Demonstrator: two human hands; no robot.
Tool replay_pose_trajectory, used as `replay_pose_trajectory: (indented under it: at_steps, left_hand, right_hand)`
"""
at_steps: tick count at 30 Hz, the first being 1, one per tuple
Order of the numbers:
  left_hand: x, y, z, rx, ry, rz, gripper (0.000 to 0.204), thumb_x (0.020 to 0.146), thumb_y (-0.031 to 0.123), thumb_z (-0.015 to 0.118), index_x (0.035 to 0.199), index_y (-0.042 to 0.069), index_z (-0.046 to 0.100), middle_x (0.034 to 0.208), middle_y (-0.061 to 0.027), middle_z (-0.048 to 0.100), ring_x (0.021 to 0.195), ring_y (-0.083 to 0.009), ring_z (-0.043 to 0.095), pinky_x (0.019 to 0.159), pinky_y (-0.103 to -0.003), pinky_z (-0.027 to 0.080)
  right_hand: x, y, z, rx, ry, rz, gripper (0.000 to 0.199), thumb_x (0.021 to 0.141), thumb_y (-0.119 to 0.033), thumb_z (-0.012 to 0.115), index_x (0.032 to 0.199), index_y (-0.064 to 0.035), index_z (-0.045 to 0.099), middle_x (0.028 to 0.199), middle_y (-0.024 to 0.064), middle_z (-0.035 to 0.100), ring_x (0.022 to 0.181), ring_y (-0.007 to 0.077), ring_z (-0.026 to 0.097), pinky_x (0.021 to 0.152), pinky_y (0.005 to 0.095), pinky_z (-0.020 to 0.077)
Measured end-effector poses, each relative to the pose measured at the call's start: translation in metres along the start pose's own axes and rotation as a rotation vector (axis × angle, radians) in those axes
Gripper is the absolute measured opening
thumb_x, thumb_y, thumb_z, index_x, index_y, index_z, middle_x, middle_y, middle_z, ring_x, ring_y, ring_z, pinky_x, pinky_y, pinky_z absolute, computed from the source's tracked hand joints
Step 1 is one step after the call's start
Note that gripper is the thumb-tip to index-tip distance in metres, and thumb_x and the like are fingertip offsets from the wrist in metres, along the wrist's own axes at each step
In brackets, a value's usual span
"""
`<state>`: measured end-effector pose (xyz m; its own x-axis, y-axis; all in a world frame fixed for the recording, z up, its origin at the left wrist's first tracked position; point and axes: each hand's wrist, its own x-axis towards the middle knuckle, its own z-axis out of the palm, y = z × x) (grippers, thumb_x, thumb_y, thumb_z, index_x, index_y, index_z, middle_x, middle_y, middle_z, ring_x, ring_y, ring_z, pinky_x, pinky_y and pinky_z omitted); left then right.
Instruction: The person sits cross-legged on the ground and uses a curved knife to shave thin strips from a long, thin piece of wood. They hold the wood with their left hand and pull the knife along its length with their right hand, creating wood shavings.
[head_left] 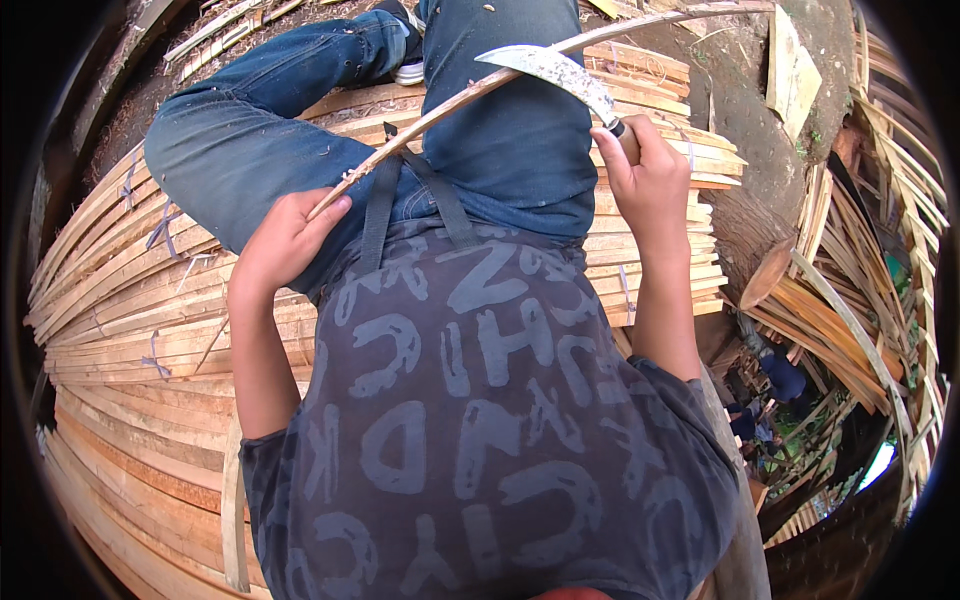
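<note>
My left hand [285, 240] grips the near end of a long thin wooden strip [520, 72] that runs up and to the right across my lap. My right hand [645, 165] is closed around the handle of a broad curved blade [555, 70], which lies across the strip near my knee. I sit in blue jeans [260, 120] and a grey patterned shirt, on a stack of bundled wooden slats [130, 330].
Tied bundles of pale slats surround me on the left and behind my legs. A cut log end [768, 272] and more curved slats [860, 330] stand at the right. Bare dirt ground [740, 90] lies beyond my knees. Other people sit far off at the lower right [775, 385].
</note>
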<state>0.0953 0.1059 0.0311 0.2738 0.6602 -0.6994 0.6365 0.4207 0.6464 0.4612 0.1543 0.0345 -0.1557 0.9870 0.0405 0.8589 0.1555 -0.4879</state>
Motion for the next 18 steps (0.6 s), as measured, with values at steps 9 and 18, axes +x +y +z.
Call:
replay_pose_trajectory:
  at_steps: [9, 18]
  left_hand:
    - [0.010, -0.015, -0.012, -0.138, -0.159, -0.063, 0.048, 0.097, 0.040, 0.051, 0.069, 0.001, 0.047, 0.061, 0.0025, 0.033, 0.061, -0.0094, 0.029, 0.054, -0.030, 0.030]
    - [0.009, -0.016, -0.014, -0.236, -0.184, -0.109, 0.049, 0.097, 0.042, 0.052, 0.064, 0.007, 0.046, 0.058, 0.0063, 0.033, 0.056, -0.0059, 0.027, 0.048, -0.027, 0.024]
  right_hand:
    - [0.002, -0.018, 0.023, 0.019, 0.024, 0.076, 0.032, 0.087, -0.033, 0.068, 0.080, -0.0044, 0.056, 0.056, 0.0099, 0.056, 0.051, 0.0325, 0.058, 0.048, 0.0392, 0.0437]
    - [0.034, 0.069, -0.040, -0.208, 0.349, 0.422, 0.048, 0.094, -0.043, 0.055, 0.072, 0.0000, 0.057, 0.059, 0.0140, 0.059, 0.051, 0.0297, 0.056, 0.052, 0.0416, 0.0423]
